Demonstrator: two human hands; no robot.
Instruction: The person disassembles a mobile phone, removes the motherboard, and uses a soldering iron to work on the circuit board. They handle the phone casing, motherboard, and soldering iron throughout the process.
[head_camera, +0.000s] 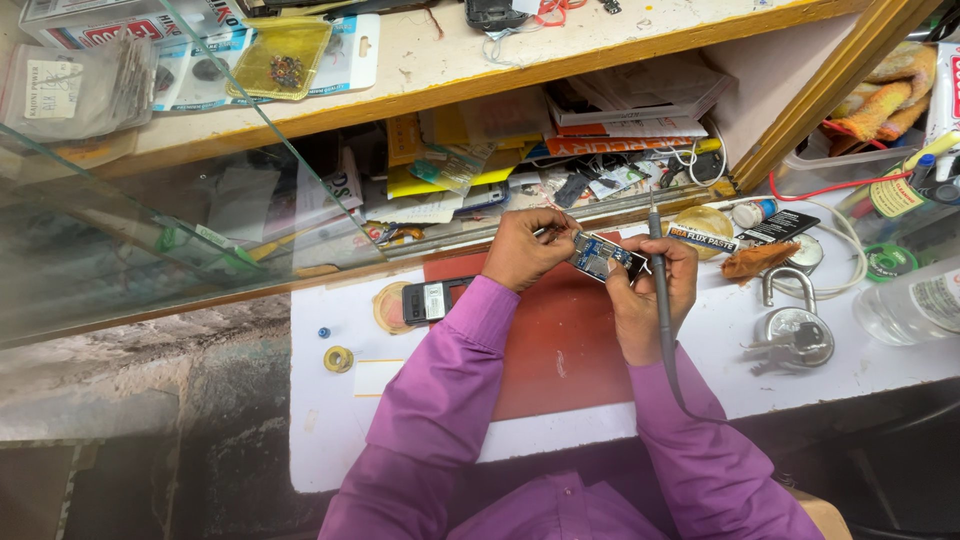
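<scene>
Both my hands hold a small blue circuit board (603, 255) over the red mat (560, 345): left hand (525, 250) fingers pinching its left end, right hand (652, 295) pinching its right end and gripping a soldering iron (660, 285).

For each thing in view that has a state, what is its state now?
Left hand: closed on the small blue circuit board.
Right hand: grips the grey pen-shaped soldering iron, upright, tip up.
Silver padlock: shackle looks closed, keys beside it.
Small black phone: lying flat on the red mat.
Yellow round tape roll: lying flat.
</scene>
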